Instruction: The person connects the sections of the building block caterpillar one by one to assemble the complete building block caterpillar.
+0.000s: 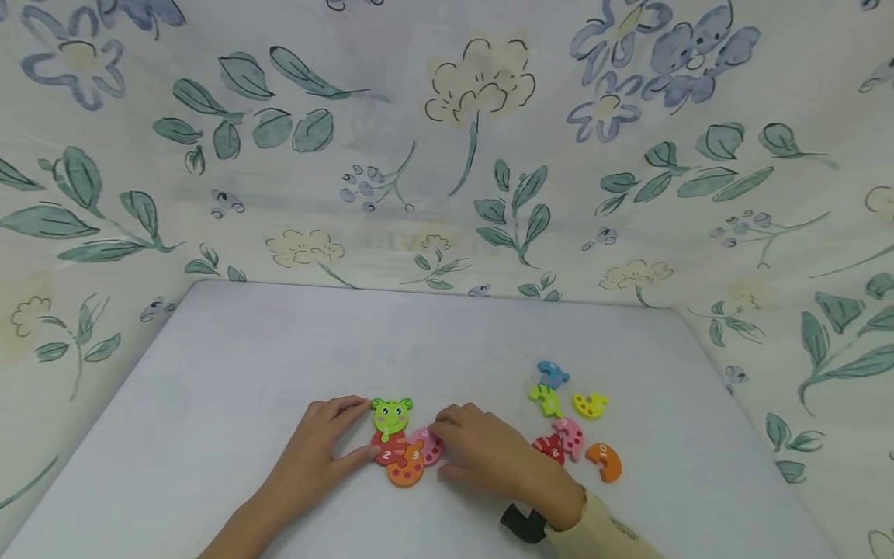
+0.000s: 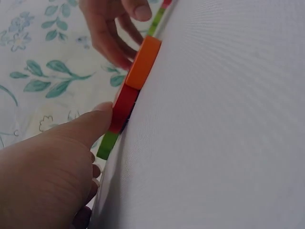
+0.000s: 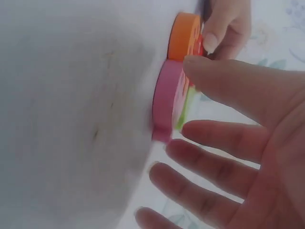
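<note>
Puzzle pieces in bright colours lie joined in a small cluster on a white table [image 1: 230,365], between a person's two hands. At the far end of the cluster is a green frog-face piece [image 1: 391,415]; nearer the person sit a red piece [image 1: 386,449] marked 2, an orange piece [image 1: 407,466] marked 3 and a pink piece [image 1: 427,446], all fitted against one another. The left hand [image 1: 317,446] rests flat on the table just left of the cluster, fingers straight and relaxed, one fingertip beside the frog face and the thumb against the edge of the red piece; the left wrist view shows that thumb pressing the red edge, with the orange piece just past it. The right hand [image 1: 489,454] lies palm down on the right side of the cluster, its fingers spread and straight, the fingertips reaching the pink piece; the right wrist view shows the thumb touching the top of the pink piece while the other fingers fan out beside it. Neither hand grips anything. To the right of the right hand, loose pieces lie scattered: a blue one [image 1: 552,374] farthest away, then a lime green one [image 1: 545,400] and a yellow one [image 1: 590,404], a second pink one [image 1: 571,436], a dark red one [image 1: 549,448] marked 8 close to the back of the hand, and an orange one [image 1: 604,461] marked 10. A cream sleeve [image 1: 601,536] covers the right wrist, with a black strap [image 1: 522,522] at its cuff. Floral cloth [image 1: 447,155] with blue flowers and green leaves hangs behind and around the table.
</note>
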`<act>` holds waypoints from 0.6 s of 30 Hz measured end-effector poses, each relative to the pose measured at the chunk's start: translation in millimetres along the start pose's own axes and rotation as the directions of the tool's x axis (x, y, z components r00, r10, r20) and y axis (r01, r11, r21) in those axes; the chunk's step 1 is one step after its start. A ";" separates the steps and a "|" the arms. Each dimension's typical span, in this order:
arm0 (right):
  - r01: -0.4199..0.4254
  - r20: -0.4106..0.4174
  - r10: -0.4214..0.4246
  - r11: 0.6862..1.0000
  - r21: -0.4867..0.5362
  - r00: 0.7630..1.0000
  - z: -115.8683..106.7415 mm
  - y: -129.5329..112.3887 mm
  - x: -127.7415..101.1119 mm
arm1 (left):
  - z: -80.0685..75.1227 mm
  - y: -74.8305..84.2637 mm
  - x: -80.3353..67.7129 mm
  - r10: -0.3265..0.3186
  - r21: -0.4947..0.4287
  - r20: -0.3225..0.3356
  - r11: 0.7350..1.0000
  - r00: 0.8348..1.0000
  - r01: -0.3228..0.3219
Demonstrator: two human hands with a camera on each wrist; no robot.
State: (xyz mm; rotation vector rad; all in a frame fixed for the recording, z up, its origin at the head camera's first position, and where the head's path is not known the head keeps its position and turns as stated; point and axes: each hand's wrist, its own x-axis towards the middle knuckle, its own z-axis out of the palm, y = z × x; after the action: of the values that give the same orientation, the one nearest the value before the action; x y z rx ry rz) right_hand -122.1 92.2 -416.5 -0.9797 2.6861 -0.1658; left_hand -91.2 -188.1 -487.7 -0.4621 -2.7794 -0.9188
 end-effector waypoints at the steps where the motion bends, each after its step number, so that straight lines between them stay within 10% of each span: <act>1: -0.003 -0.002 0.003 1.000 0.009 1.000 -0.2 2.7 -3.0 | -0.1 -0.1 0.0 0.003 0.004 -0.002 1.000 1.000 -0.003; 18: -0.106 -0.172 0.129 0.985 0.138 0.977 -13.7 59.9 -70.9 | -0.6 0.4 0.5 0.021 -0.004 -0.014 1.000 1.000 -0.021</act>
State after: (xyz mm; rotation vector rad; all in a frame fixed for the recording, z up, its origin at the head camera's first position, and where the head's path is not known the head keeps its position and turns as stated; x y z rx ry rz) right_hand -111.0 183.9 -400.0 -0.7998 2.8449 -0.4162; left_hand -91.5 -188.0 -486.8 -0.4818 -2.7552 -0.9194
